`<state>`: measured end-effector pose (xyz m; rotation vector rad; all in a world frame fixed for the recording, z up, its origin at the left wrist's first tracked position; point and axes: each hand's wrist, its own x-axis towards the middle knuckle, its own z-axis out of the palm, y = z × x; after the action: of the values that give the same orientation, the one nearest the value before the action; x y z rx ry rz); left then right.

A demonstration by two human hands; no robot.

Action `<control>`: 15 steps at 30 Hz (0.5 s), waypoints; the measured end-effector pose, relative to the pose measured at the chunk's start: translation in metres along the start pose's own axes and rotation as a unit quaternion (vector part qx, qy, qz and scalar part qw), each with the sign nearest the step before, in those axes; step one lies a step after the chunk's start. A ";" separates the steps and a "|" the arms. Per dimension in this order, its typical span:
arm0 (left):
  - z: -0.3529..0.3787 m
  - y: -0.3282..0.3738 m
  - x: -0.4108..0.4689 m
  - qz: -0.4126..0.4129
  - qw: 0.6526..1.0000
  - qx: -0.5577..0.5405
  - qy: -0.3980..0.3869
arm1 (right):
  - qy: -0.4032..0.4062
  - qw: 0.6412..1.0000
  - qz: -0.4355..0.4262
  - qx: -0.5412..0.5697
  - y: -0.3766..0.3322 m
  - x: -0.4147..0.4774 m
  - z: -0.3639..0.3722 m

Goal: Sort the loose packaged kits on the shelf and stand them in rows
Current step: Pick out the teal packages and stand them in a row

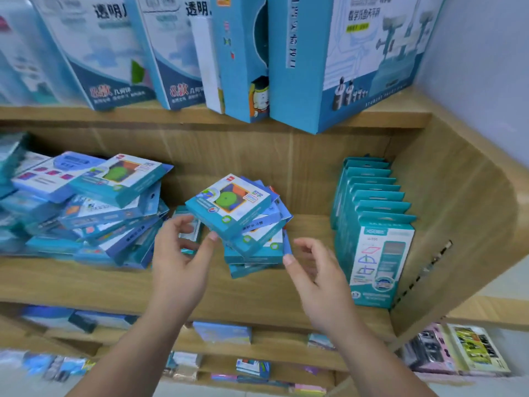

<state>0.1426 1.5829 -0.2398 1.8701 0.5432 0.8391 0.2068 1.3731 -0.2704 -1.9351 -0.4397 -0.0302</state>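
Observation:
A crooked stack of flat teal kits [252,242] lies in the middle of the wooden shelf [86,279]. Its top kit [229,206] shows a green disc. My left hand [180,253] is at the stack's left side, with its thumb tip touching the top kit's near corner and its fingers loosely curved beside the left edge. My right hand [315,270] is at the stack's right, thumb tip against a lower corner, fingers relaxed and holding nothing. A loose heap of kits [94,213] covers the shelf's left part. A row of upright teal kits [375,253] stands at the right.
Tall blue boxes [343,58] stand on the shelf above and overhang its edge. The shelf's side wall [463,224] closes the right end. Lower shelves hold more small packs [223,332]. Bare shelf board shows in front of the stack.

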 end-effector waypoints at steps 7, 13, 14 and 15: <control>-0.004 -0.041 0.047 0.016 0.983 0.031 -0.179 | -0.057 0.975 0.172 0.132 -0.013 0.071 0.039; -0.013 -0.067 0.063 0.067 0.974 0.003 -0.216 | -0.012 0.968 0.202 0.146 -0.008 0.086 0.070; -0.016 -0.070 0.066 0.068 0.972 0.003 -0.223 | 0.005 0.970 0.203 0.137 -0.008 0.086 0.074; -0.020 -0.073 0.068 0.063 0.972 0.002 -0.228 | 0.016 0.970 0.207 0.125 -0.008 0.086 0.080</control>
<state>0.1723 1.6719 -0.2789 2.0327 0.1395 0.4588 0.2698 1.4719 -0.2763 -1.7387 -0.0093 0.2536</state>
